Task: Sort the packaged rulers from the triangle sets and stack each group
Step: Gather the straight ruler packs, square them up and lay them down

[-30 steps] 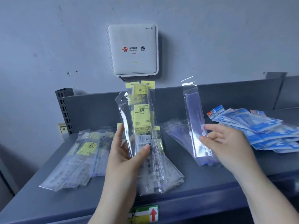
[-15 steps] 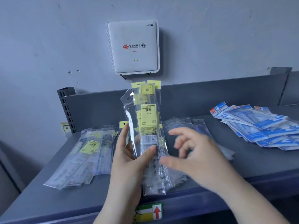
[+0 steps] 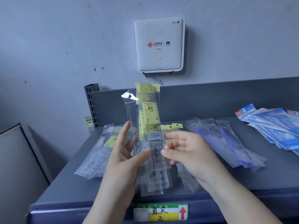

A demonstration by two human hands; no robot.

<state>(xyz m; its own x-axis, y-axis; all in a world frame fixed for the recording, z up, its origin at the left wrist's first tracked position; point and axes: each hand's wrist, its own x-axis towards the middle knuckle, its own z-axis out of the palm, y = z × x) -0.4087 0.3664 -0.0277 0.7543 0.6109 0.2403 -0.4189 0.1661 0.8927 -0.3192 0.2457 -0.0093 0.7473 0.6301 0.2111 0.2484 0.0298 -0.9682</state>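
A bundle of packaged rulers [image 3: 149, 126] is standing nearly upright above the front middle of the shelf [image 3: 242, 183], its yellow header cards at the top. The left hand [image 3: 124, 156] is gripping the bundle, thumb across the front and fingers behind. The right hand [image 3: 186, 151] is touching the bundle's right edge, thumb and fingertips closing lightly on the clear sleeves. More rulers [image 3: 100, 152] are lying flat in a pile at the left, and clear sleeves [image 3: 226, 143] are lying fanned at the right. Blue triangle sets [image 3: 275, 125] are sitting stacked at the far right, well apart. A white router [image 3: 158, 46] is hanging on the wall. A label [image 3: 160, 212] is sticking to the shelf's front edge.
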